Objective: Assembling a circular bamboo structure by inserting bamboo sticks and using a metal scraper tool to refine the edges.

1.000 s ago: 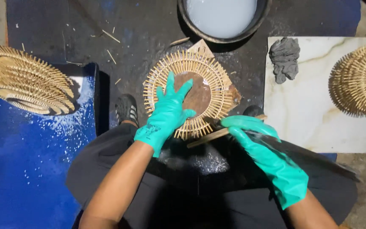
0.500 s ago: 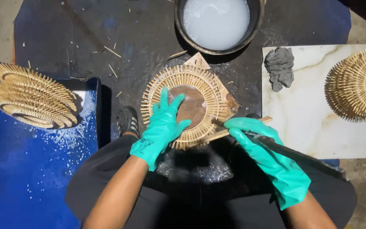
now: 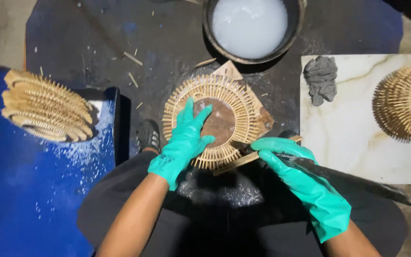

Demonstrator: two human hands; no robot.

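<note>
1. Worked over a dark floor mat point(image 3: 72, 43), with a blue sheet point(image 3: 20, 190) spread at nine o'clock and a marbled white tile point(image 3: 357, 143) at three o'clock.
2. Had a dark bucket point(image 3: 208, 33) of milky liquid at twelve o'clock, just beyond the work.
3. Kept a stack of finished stick rings point(image 3: 46, 104) on the blue sheet and a domed stick piece point(image 3: 405, 102) at the tile's far edge, with a grey clay lump point(image 3: 320, 78) at the tile's eleven o'clock corner.
4. Centred the round stick wheel point(image 3: 229, 90) flat on the mat, spokes fanning to every hour, brown disc point(image 3: 222, 121) at the hub.
5. Pressed the gloved left hand point(image 3: 182, 143) open-palmed on the wheel's seven o'clock side, fingers spread toward one o'clock, gripping nothing.
6. Closed the gloved right hand point(image 3: 288, 159) round a long dark blade point(image 3: 353, 181), long axis running from ten o'clock at the wheel's rim out to four o'clock.
7. Lay a thin wooden strip point(image 3: 243, 161) under that hand, pointing roughly two o'clock.
8. Risked, by judgement, snapped spokes or a nicked left glove if the blade slipped inward, the left fingers resting near its tip.
</note>
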